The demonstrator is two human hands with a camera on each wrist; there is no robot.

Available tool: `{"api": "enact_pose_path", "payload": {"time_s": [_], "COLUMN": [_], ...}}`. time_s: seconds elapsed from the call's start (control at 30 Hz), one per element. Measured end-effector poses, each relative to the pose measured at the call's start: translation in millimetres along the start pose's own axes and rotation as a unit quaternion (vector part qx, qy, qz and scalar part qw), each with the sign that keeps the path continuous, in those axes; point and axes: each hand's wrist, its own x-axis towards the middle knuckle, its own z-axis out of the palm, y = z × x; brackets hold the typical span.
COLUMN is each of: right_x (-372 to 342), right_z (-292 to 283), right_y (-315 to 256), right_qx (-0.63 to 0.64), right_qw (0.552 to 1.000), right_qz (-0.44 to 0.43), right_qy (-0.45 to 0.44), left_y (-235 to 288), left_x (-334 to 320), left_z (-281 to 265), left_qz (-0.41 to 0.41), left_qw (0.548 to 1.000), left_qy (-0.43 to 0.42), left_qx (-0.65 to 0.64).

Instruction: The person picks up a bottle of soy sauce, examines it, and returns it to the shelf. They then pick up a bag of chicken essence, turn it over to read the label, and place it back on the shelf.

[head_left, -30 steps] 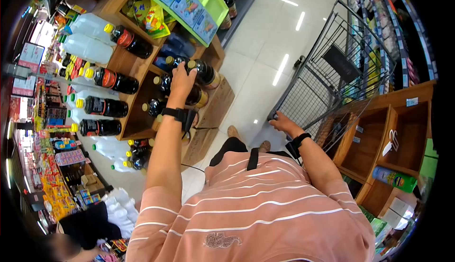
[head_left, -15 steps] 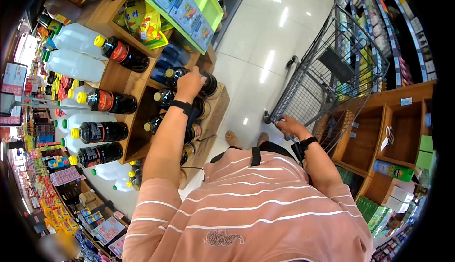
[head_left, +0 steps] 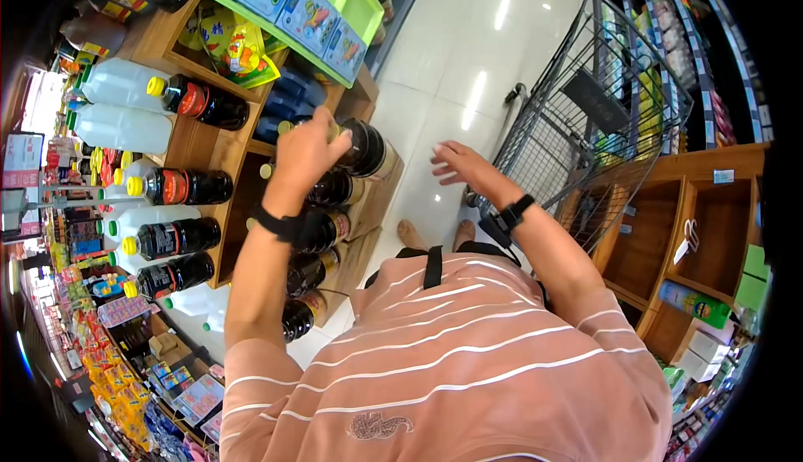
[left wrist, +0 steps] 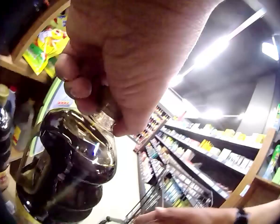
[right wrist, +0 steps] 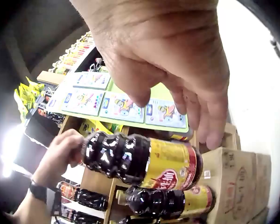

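Note:
My left hand [head_left: 303, 161] grips the neck of a large, dark soy sauce bottle [head_left: 365, 146] at the front of the wooden shelf. Its ribbed dark body and yellow-and-red label show in the right wrist view, where the bottle [right wrist: 172, 163] overlaps the cardboard box. The cap is hidden by my fingers in the left wrist view. My right hand [head_left: 468, 169] is held over the floor to the right of the bottle, fingers extended and nothing in them. More dark bottles [head_left: 335, 188] stand in a row just below the held one.
A wire shopping cart [head_left: 577, 119] stands on the right. The green display tray [head_left: 355, 10] juts out above the bottles. Cardboard boxes [right wrist: 238, 182] sit beside the row. Clear jugs [head_left: 125, 130] line the left shelf, and a wooden cubby shelf [head_left: 669, 211] is behind the cart.
My right hand has moved up and left, away from the cart's side toward the bottles. My left hand has shifted slightly left and now grips the bottle's neck.

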Motion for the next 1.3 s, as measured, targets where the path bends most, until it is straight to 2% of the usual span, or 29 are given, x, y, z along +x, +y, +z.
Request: {"api": "enact_pose_path", "payload": {"time_s": [0.13,0.17,0.27,0.4,0.53,0.57,0.63,0.77,0.87,1.17,1.3], "right_x": [28,31,25,13,-8,-11,-15,-22,-35,-41,-48], "right_z": [30,36,50,58,66,67,65,58,57,53,49], "right_y": [-15,-19,-43,-53,-69,-68,-67,-65,-76,-74,-78], "right_qx": [0.109,0.144,0.245,0.216,0.2,0.194,0.178,0.158,0.129,0.155,0.166], "right_qw": [0.991,0.983,0.931,0.935,0.947,0.95,0.952,0.959,0.965,0.953,0.951], "right_qz": [0.024,0.006,-0.049,-0.055,-0.029,-0.018,-0.003,0.019,0.028,0.066,0.068], "right_qy": [-0.071,-0.115,-0.265,-0.275,-0.251,-0.245,-0.248,-0.233,-0.226,-0.252,-0.252], "left_y": [36,47,55,61,57,57,48,28,21,13,12], "left_x": [-6,-5,-2,14,34,40,50,67,70,78,69], "left_z": [-77,-97,-127,-149,-155,-157,-149,-134,-128,-130,-128], "left_qz": [-0.022,-0.053,-0.035,-0.039,-0.024,-0.049,-0.078,-0.076,-0.073,-0.075,-0.127], "left_qw": [0.999,0.997,0.989,0.992,0.99,0.99,0.985,0.986,0.979,0.959,0.942], "left_qy": [0.009,0.003,0.056,0.059,0.039,0.018,0.001,-0.003,0.0,-0.061,-0.063], "left_qx": [-0.046,-0.061,-0.13,-0.102,-0.136,-0.13,-0.153,-0.15,-0.192,-0.268,-0.304]}}
